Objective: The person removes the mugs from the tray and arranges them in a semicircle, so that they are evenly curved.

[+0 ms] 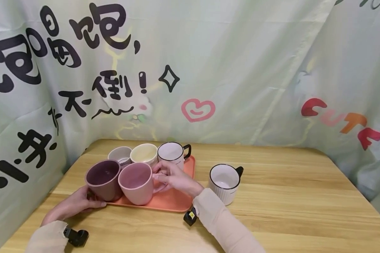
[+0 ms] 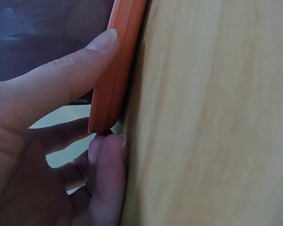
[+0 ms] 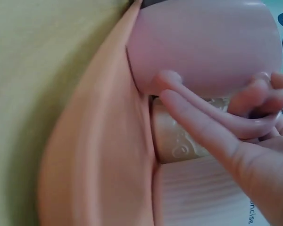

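Note:
My right hand point(image 1: 176, 178) grips the handle of a pink mug point(image 1: 136, 189), which stands upright at the front of an orange tray point(image 1: 180, 205). The right wrist view shows the fingers around the pink handle point(image 3: 212, 113). At the tray's front left corner, my left hand point(image 1: 77, 203) holds the edge. Its thumb lies on the orange rim point(image 2: 111, 89), with the other fingers curled by the corner. Beside that hand is a dark purple cup point(image 1: 106, 188), left of the pink mug. Behind are a grey cup point(image 1: 121, 159), a cream cup point(image 1: 144, 156) and a white black-rimmed mug point(image 1: 171, 154).
A ribbed white mug point(image 1: 223, 191) with a black rim and handle stands on the wooden table point(image 1: 288, 203), right of the tray and near my right forearm. A printed curtain point(image 1: 234, 88) hangs behind the table and along its sides.

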A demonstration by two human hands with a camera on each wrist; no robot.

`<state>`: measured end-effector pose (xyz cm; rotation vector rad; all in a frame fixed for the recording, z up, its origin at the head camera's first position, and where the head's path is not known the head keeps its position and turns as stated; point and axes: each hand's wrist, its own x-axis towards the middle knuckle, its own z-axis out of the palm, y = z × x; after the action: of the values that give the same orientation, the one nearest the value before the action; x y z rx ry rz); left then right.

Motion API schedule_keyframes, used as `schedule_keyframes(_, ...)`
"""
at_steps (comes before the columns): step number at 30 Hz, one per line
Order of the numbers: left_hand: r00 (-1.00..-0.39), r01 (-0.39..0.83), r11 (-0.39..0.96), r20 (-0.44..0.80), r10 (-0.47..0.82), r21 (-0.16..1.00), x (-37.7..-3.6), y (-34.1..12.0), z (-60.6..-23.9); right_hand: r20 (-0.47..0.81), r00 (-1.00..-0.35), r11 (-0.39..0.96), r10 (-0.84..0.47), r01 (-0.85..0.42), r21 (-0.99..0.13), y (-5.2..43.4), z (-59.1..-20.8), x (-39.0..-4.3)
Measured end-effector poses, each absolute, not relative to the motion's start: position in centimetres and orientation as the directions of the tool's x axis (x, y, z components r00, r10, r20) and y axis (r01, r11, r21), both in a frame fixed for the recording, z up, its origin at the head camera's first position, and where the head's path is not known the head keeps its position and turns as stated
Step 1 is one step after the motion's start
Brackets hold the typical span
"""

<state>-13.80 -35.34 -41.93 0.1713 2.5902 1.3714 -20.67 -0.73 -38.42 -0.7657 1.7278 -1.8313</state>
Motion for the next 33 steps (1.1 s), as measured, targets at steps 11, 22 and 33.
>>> schedule_keyframes(11,-0.973,0.057,0.583,-0.084,0.213,0.81,-14.4,-35.0,-41.6,0.104,-0.756,-0.108,-0.647,-0.044,-0.993,-0.3,-37.6,-20.7)
schedule_keyframes(22,-0.973,0.052,0.58,-0.089,0.212,0.813,-14.3,-35.0,-41.7,0.137,-0.791,-0.097,-0.597,-0.099,-0.99,1.3,-34.2,-20.7)
schedule_keyframes(33,-0.974,0.041,0.589,-0.099,0.204,0.807,-14.0,-35.2,-41.9,0.07,-0.848,-0.06,-0.525,-0.045,-0.997,4.0,-32.0,-20.7)
